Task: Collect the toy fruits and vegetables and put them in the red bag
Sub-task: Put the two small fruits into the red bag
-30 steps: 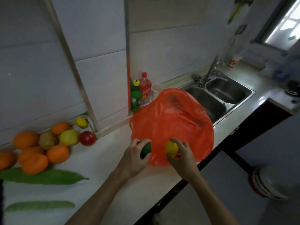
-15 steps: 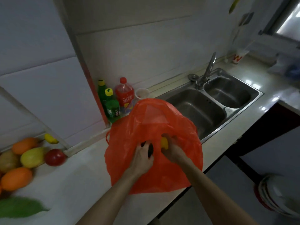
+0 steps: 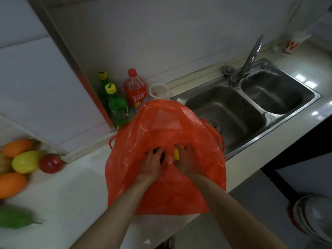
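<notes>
Head view: we see a pale kitchen surface (image 3: 75, 186) beside a steel sink (image 3: 231, 108). The red bag (image 3: 161, 194) lies at the surface's front edge. Our left hand (image 3: 152, 165) grips a dark green toy (image 3: 156, 150) and our right hand (image 3: 186, 162) a yellow toy (image 3: 176, 154), both at the bag's mouth. Risk: the limp film folds shut and a released toy rolls off the edge.

Red bag (image 3: 161, 196): L hand (image 3: 152, 165) dark toy (image 3: 162, 156), R hand (image 3: 187, 162) yellow toy (image 3: 176, 154).
</notes>
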Motion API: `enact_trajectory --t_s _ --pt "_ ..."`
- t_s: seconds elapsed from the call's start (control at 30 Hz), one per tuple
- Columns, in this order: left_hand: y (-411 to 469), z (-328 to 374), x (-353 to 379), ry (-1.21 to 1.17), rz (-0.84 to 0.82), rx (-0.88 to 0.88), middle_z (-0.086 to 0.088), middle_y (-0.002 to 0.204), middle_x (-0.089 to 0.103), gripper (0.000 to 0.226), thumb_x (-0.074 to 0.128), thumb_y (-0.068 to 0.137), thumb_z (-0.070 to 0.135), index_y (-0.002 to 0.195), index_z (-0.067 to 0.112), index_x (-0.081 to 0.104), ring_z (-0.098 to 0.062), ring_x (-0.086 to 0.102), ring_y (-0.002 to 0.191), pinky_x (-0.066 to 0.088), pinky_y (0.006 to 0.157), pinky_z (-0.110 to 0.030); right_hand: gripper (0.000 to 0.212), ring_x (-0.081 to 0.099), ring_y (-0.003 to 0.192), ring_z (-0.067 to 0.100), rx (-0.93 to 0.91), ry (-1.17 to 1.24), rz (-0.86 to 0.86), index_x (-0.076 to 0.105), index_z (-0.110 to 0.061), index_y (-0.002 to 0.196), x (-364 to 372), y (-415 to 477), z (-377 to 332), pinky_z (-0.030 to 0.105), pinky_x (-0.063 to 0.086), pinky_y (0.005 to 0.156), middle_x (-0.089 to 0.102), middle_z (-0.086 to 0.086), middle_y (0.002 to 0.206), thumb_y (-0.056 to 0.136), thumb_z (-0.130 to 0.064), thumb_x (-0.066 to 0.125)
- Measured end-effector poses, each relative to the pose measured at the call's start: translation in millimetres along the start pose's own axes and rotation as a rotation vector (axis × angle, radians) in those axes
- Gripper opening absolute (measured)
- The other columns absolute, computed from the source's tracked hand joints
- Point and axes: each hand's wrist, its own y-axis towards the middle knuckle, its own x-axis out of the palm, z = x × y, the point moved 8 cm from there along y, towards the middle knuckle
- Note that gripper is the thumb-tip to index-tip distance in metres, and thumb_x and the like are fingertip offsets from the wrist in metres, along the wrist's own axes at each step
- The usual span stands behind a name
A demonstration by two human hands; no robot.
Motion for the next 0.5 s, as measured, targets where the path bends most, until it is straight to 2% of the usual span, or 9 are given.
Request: enact_trajectory --t_s 0.1,0.23,0.33,0.4,0.5 --pt "-14 2 -8 0.016 0.029 -0.019 -0.011 0.146 0.03 0.056 0.047 0.093 0.04 0.144 0.036 0.026 -0.037 0.034 0.131 0.04 0.102 -0.046 0.072 0.032 0.133 0.041 -0.025 -0.009 0.0 0.021 -0.036 0.147 -1 -10 -2 0.049 0.038 0.106 0.022 0.015 0.146 0.086 -0.025 0.058" --pt "-47 7 -27 0.075 0.129 0.015 -0.014 0.145 0.031 0.06 0.049 0.089 0.033 0.144 0.021 0.027 -0.036 0.037 0.129 0.041 0.102 -0.047 0.074 0.026 0.136 0.042 -0.023 -0.116 0.003 0.014 -0.036 0.147 -4 -39 -8 0.052 0.038 0.105 0.013 0.014 0.152 0.086 -0.03 0.057" --pt "-76 6 -38 0.016 0.145 0.032 -0.011 0.139 0.038 0.057 0.048 0.09 0.033 0.142 0.018 0.029 -0.032 0.042 0.125 0.04 0.103 -0.044 0.075 0.041 0.127 0.038 -0.123 -0.119 -0.002 0.008 -0.026 0.15 -3 -76 -22 0.047 0.042 0.102 0.021 0.018 0.149 0.091 -0.029 0.054" --pt "-96 6 -46 -0.002 0.146 0.111 -0.007 0.132 0.043 0.052 0.047 0.092 0.034 0.14 0.02 0.032 -0.028 0.048 0.117 0.043 0.098 -0.039 0.076 0.05 0.117 0.032 -0.189 -0.144 0.036 0.005 -0.024 0.15 -3 -101 -30 0.041 0.045 0.094 0.033 0.015 0.143 0.092 -0.031 0.053" --pt "-130 -3 -56 0.013 0.147 0.215 -0.002 0.125 0.046 0.048 0.045 0.092 0.036 0.137 0.022 0.035 -0.023 0.053 0.108 0.047 0.09 -0.036 0.069 0.05 0.112 0.03 -0.225 -0.159 0.073 0.016 -0.023 0.148 6 -135 -41 0.034 0.043 0.084 0.044 0.008 0.13 0.091 -0.033 0.053"
